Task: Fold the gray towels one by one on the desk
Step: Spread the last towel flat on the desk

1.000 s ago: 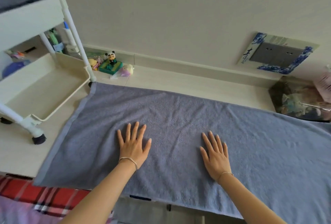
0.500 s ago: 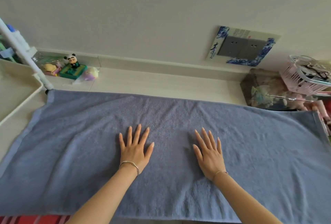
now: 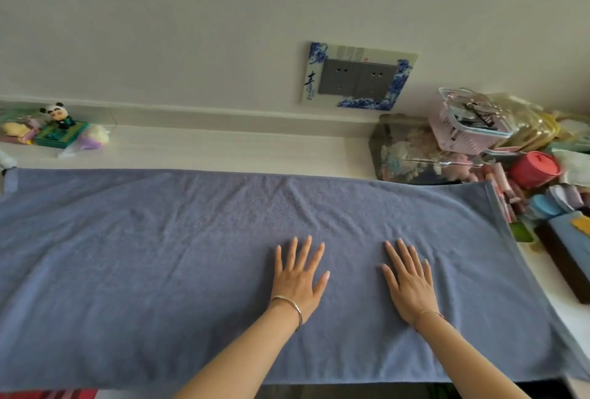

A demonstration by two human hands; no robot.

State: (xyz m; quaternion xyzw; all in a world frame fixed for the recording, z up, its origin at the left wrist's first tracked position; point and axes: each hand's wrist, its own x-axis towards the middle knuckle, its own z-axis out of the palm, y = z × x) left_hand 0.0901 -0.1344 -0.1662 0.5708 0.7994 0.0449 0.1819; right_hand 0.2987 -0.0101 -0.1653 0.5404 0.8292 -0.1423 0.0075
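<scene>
A large gray-blue towel (image 3: 159,255) lies spread flat across the white desk (image 3: 223,149), reaching from the left edge of view to the right side. Faint wrinkles fan out near its far edge. My left hand (image 3: 298,277) rests palm down on the towel right of centre, fingers straight and spread. My right hand (image 3: 410,282) lies flat on the towel a short way to the right, fingers straight too. Both wrists wear thin bracelets. Neither hand holds anything.
A panda figurine (image 3: 59,116) and small toys sit at the desk's back left. At the right stand a clear box (image 3: 415,156), a pink basket (image 3: 463,130), a red container (image 3: 534,169) and a dark box (image 3: 571,252). A wall socket plate (image 3: 357,76) is above.
The view has swung to the right, so the white rack at the left has left the picture and the clutter at the right shows. Both hands stay flat on the towel.
</scene>
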